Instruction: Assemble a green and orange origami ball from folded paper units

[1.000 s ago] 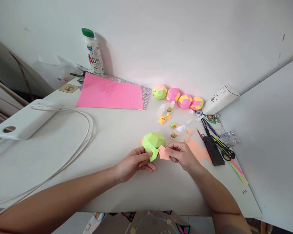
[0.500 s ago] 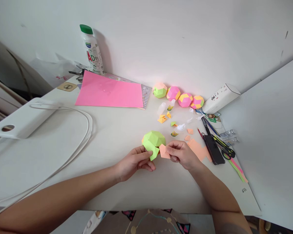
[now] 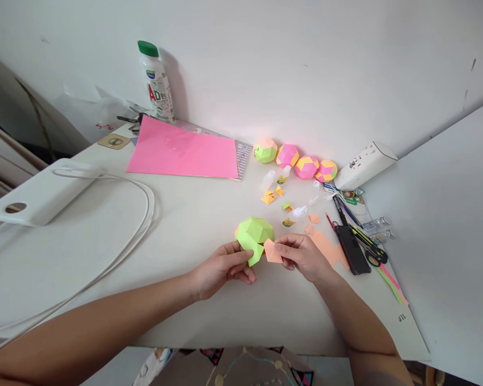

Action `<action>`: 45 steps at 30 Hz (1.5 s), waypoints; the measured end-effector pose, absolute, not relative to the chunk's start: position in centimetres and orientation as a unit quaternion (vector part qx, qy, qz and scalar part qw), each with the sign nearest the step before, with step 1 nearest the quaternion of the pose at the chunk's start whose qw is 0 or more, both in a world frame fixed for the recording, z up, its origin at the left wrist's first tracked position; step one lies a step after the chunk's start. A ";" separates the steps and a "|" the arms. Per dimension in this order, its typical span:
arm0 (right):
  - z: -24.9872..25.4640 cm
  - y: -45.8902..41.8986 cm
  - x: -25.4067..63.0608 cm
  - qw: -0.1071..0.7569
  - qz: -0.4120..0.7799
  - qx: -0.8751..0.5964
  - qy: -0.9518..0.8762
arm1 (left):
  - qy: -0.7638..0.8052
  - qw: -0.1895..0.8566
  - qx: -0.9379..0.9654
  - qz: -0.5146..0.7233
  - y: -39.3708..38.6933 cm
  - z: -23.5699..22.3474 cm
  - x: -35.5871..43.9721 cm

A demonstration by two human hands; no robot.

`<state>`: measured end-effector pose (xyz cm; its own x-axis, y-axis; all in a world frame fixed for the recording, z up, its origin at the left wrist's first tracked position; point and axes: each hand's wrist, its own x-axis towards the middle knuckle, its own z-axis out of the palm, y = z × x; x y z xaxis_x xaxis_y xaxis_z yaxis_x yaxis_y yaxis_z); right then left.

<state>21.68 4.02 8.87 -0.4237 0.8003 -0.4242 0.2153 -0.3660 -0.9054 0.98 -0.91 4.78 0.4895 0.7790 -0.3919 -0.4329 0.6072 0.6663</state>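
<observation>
My left hand point(image 3: 229, 265) grips a green faceted paper ball point(image 3: 255, 230) by a flap at its lower side, thumb on top. Between the thumb and fingers of my right hand point(image 3: 300, 254) is a small peach paper pentagon point(image 3: 272, 252), held close beside the ball's lower right edge; whether the two touch I cannot tell. Peach paper sheets point(image 3: 326, 246) lie partly behind my right hand, with small peach cut pieces point(image 3: 314, 219) above them. A glue bottle point(image 3: 293, 216) rests just beyond the ball, near small orange paper pieces point(image 3: 268, 197).
Several finished paper balls point(image 3: 287, 155) line the wall. A pink sheet point(image 3: 181, 150) lies at the back left beside a white bottle point(image 3: 156, 80). On the right are a black phone point(image 3: 353, 249), scissors point(image 3: 374, 254) and pens. A white cable point(image 3: 145, 214) curves along the left.
The peach pentagon has shifted slightly right, away from the green ball. My left hand keeps nearly the same hold. The whole view has moved a little.
</observation>
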 end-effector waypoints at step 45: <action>8.1 2.1 20.2 0.273 0.623 -0.515 -0.521 | 0.362 0.817 0.260 0.366 -1.1 5.3 1.2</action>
